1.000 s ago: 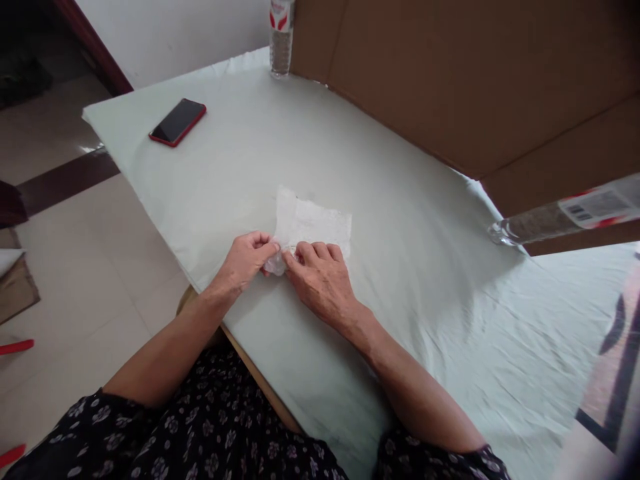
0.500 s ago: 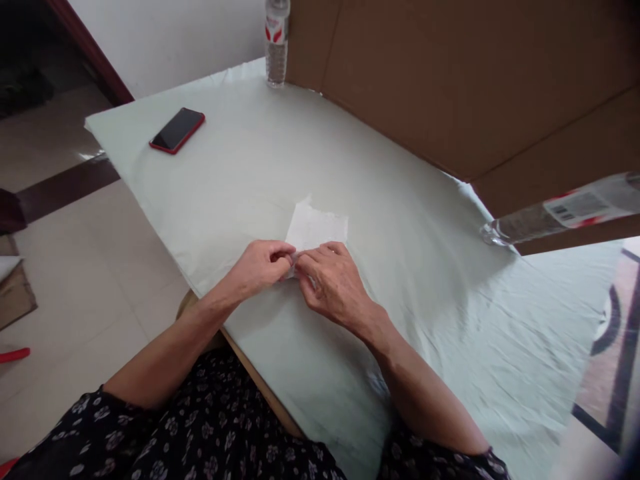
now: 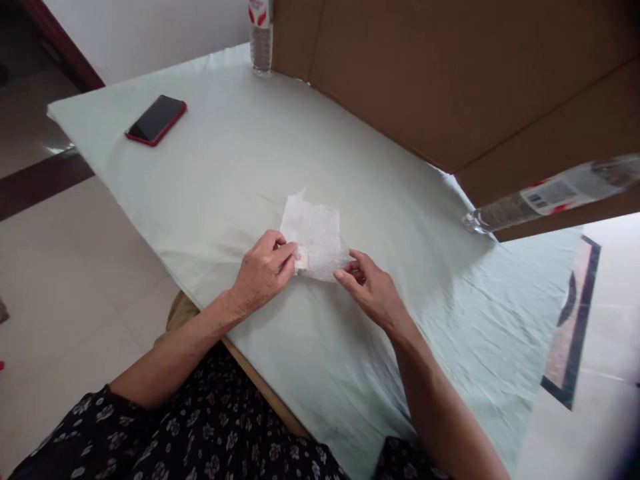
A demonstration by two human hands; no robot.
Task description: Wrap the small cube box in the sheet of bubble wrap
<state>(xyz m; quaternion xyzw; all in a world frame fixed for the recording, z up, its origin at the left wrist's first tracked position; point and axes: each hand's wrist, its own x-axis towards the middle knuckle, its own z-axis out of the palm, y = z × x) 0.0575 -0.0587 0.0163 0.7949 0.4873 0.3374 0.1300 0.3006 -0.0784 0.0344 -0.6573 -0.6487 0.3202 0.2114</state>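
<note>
A thin white sheet point(image 3: 313, 223), slightly see-through with a torn upper edge, lies on the pale green cloth. A small light piece point(image 3: 302, 259) shows at its lower left part. My left hand point(image 3: 267, 267) pinches the sheet's lower left edge beside that piece, thumb and index finger together. At the lower right corner, my right hand point(image 3: 367, 283) has the sheet between its thumb and curled fingers.
A red-edged phone point(image 3: 157, 120) lies at the back left of the cloth-covered table point(image 3: 210, 173). A bottle point(image 3: 261, 47) stands by the large cardboard point(image 3: 400, 80); another bottle point(image 3: 550, 195) leans across the cardboard's right part.
My right hand has moved right, away from my left hand, and the sheet's lower part is now spread between them. The small light piece has come into sight. The view has shifted slightly.
</note>
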